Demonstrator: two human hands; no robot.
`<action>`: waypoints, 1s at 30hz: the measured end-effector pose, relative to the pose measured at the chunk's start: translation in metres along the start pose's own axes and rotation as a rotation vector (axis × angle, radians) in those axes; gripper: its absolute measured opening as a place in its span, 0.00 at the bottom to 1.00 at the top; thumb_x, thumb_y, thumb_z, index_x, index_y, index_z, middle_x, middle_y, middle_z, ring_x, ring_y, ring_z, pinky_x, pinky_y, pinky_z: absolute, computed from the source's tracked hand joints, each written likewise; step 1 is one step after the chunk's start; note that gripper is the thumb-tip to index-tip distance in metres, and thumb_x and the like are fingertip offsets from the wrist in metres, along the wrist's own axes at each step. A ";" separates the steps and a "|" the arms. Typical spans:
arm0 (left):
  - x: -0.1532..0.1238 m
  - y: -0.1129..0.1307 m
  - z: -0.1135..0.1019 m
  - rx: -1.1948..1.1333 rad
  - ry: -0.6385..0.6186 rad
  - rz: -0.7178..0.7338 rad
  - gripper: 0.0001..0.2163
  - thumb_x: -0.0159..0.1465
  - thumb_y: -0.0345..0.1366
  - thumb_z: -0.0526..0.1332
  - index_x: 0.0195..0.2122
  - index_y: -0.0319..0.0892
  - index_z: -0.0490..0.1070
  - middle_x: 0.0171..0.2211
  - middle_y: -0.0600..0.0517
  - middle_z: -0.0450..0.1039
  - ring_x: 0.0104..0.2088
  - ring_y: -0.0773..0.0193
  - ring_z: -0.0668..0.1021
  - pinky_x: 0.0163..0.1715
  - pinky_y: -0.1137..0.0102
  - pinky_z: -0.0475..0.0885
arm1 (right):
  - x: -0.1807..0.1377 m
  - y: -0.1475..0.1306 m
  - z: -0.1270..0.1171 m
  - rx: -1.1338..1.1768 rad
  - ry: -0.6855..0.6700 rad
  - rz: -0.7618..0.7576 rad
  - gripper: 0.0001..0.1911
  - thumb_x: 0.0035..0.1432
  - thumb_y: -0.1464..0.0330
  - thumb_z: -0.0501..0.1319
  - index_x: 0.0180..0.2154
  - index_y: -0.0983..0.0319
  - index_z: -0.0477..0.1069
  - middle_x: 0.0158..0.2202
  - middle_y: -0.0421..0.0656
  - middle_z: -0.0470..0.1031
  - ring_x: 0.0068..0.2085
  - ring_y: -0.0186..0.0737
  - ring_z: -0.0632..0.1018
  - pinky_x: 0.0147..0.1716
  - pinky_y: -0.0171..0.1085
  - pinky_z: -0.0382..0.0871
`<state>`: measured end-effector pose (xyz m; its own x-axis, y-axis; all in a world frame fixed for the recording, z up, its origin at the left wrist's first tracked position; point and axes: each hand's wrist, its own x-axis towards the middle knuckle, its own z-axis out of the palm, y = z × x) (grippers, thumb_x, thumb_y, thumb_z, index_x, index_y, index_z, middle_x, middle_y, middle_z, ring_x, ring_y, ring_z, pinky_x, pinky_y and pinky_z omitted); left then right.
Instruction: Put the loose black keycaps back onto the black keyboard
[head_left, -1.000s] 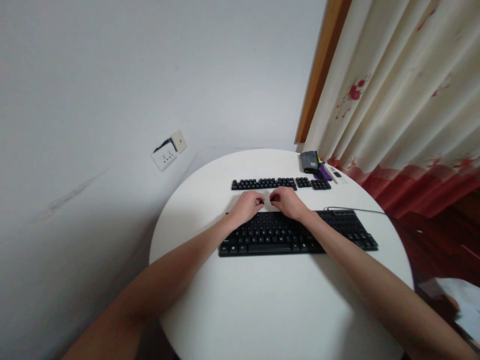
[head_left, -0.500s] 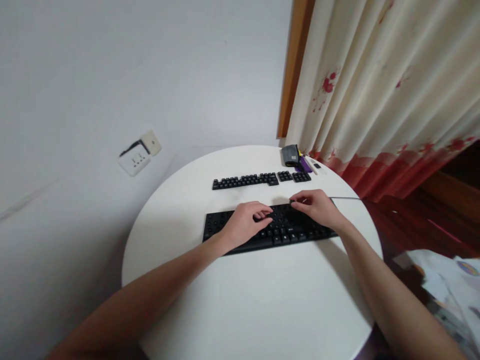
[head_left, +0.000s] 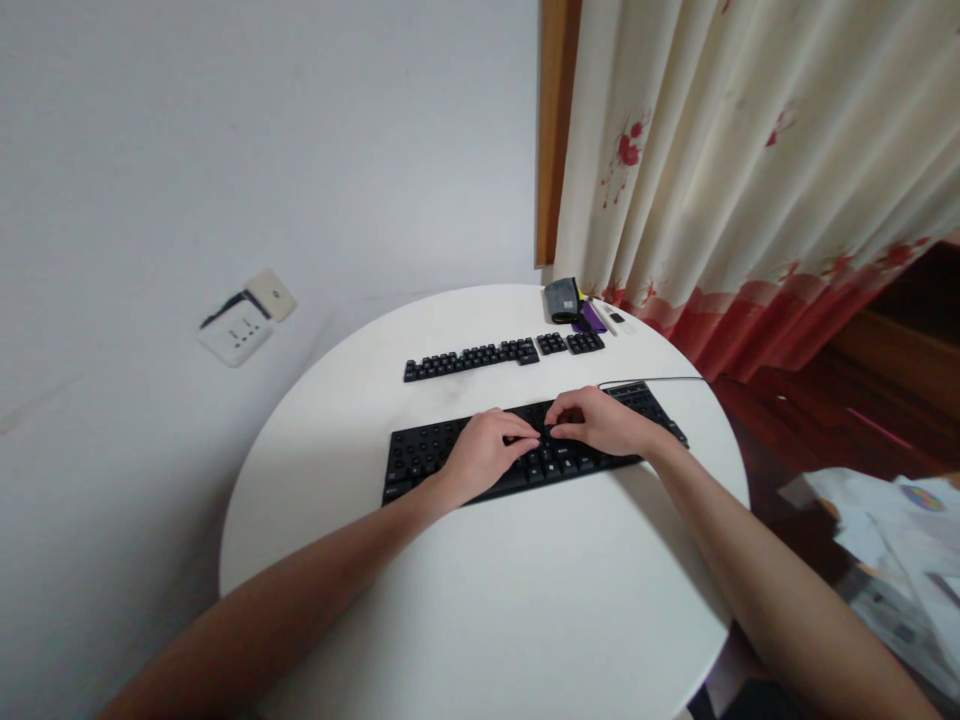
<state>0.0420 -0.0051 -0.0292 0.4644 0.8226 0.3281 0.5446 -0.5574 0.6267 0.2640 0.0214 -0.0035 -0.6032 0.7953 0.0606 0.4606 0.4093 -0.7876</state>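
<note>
A: Position of the keyboard?
B: Centre of the frame, slightly low: black keyboard (head_left: 536, 468), tilted a little, on the round white table (head_left: 525, 580). Thin cable (head_left: 660, 380) runs off its far edge toward the right.

A: Hands?
B: Both over the keyboard's middle. Left hand (head_left: 486, 452) just left of centre, thumb and forefinger drawn narrow, tips at the keys. Right hand (head_left: 596, 420) to its right, fingers curled, thumb and forefinger tips near each other. Cannot tell if either pinches a keycap; dark on dark. Fingertips of the two hands nearly meet.

A: Beyond them?
B: Above centre, a long block of black keycaps (head_left: 472, 362), its right end stepped. Two smaller keycap groups just right of it.

A: Surroundings?
B: Grey pouch (head_left: 562, 300) at the table's far edge, purple item (head_left: 589, 318) beside it. Wall socket (head_left: 236, 332) left; patterned curtain (head_left: 735, 150) upper right; papers (head_left: 892, 530) lower right.
</note>
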 end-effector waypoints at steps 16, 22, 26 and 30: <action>-0.005 0.004 0.003 0.263 -0.008 0.143 0.05 0.64 0.35 0.63 0.35 0.46 0.80 0.37 0.54 0.80 0.36 0.61 0.74 0.39 0.65 0.70 | 0.002 0.006 0.007 -0.069 -0.044 -0.014 0.07 0.55 0.68 0.62 0.35 0.63 0.77 0.30 0.41 0.78 0.30 0.36 0.73 0.32 0.35 0.66; -0.005 0.006 0.004 0.257 0.001 0.132 0.05 0.63 0.33 0.63 0.33 0.46 0.80 0.36 0.53 0.79 0.36 0.62 0.75 0.40 0.65 0.71 | 0.002 0.002 0.006 -0.043 -0.051 -0.008 0.06 0.55 0.69 0.63 0.34 0.64 0.77 0.29 0.41 0.77 0.30 0.36 0.73 0.31 0.34 0.65; -0.004 0.008 0.004 0.241 0.007 0.109 0.04 0.62 0.33 0.65 0.32 0.46 0.80 0.36 0.53 0.79 0.36 0.62 0.75 0.42 0.64 0.71 | 0.002 0.002 0.006 -0.046 -0.055 -0.009 0.06 0.55 0.68 0.63 0.34 0.63 0.77 0.29 0.41 0.77 0.29 0.35 0.72 0.31 0.34 0.65; -0.007 0.007 0.002 0.247 -0.036 0.140 0.06 0.64 0.34 0.63 0.36 0.47 0.80 0.38 0.52 0.78 0.39 0.60 0.75 0.43 0.64 0.71 | 0.002 0.002 0.006 -0.041 -0.055 -0.010 0.06 0.55 0.68 0.63 0.34 0.63 0.76 0.28 0.41 0.76 0.30 0.35 0.72 0.31 0.34 0.65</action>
<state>0.0439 -0.0145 -0.0281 0.5691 0.7334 0.3717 0.6247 -0.6796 0.3846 0.2599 0.0211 -0.0089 -0.6425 0.7655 0.0338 0.4796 0.4361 -0.7614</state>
